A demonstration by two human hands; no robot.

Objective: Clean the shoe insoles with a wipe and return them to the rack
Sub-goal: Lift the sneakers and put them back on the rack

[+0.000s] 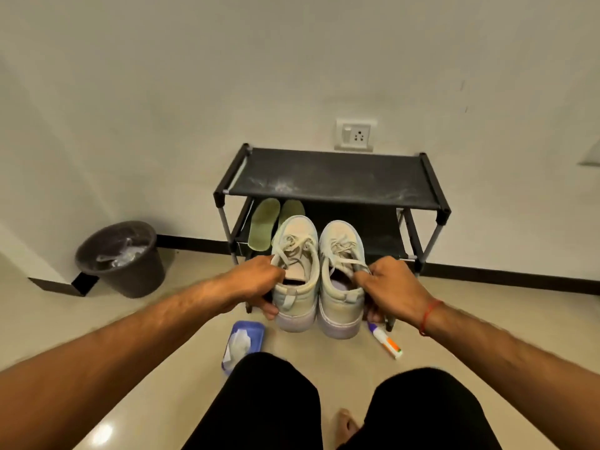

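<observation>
Two pale sneakers hang in the air in front of a black two-tier shoe rack. My left hand grips the left sneaker at its collar, thumb under the heel. My right hand grips the right sneaker the same way. Two green insoles lie on the rack's lower shelf at the left, partly hidden behind the left sneaker. A blue pack of wipes lies on the floor below my left hand, a white wipe sticking out.
A dark bin with a plastic liner stands at the left by the wall. A small white bottle with orange and green marks lies on the floor at the right. My knees in black trousers fill the bottom. A wall socket sits above the rack.
</observation>
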